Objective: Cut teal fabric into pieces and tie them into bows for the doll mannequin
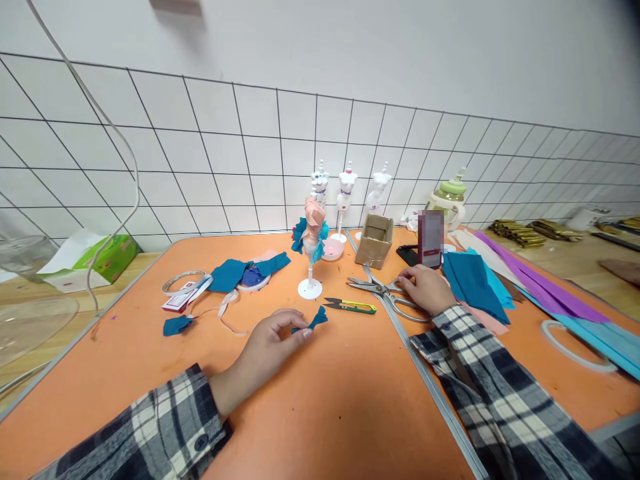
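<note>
My left hand pinches a small gathered piece of dark teal crepe paper between thumb and fingers, just above the orange table. My right hand is at the large metal scissors, its curled fingers on the upper handle loop. The blades lie slightly apart, pointing left. Yellow-and-green thread snips rest between the hands. Behind them stands a small white dress form, wrapped in pink crepe paper with teal ruffles at its sides.
More white dress forms, a cardboard box, a pink bowl and a phone stand behind. Teal paper and tape lie left. Folded teal paper and purple strips lie right.
</note>
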`<state>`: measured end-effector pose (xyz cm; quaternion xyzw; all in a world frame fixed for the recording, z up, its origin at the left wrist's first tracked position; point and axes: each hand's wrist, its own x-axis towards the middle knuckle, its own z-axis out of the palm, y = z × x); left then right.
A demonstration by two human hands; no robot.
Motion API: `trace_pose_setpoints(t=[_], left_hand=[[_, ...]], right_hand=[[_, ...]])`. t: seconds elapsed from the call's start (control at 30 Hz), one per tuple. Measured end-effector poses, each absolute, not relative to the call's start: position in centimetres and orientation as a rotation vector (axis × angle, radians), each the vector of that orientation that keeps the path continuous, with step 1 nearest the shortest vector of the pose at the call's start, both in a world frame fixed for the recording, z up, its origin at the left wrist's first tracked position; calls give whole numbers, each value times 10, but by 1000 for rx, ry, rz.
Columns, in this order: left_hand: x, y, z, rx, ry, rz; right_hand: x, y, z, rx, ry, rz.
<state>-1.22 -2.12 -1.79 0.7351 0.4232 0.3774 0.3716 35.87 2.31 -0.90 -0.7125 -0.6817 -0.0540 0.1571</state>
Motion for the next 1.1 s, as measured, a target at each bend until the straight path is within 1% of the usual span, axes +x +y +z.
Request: trace_pose_setpoints(t=[0.2,0.47,0.6,0.8,1.1], left_hand=[[-12,-23,-17,1848,1151,901],[-14,-19,-21,1788,1232,962],[-15,-16,-22,1861,1222,1041],[-14,-17,-24,1779,1189,997],[-13,-19,-19,1806,1173,967]], right_hand=[[352,21,-3,-2024,-2088,-36],[344,16,6,-2079,-2199,-134],[339,16,7,-2133,-2255,-235],[332,17,7,-2339,-2145,-198],[343,17,6,-2320,-2001,-134]])
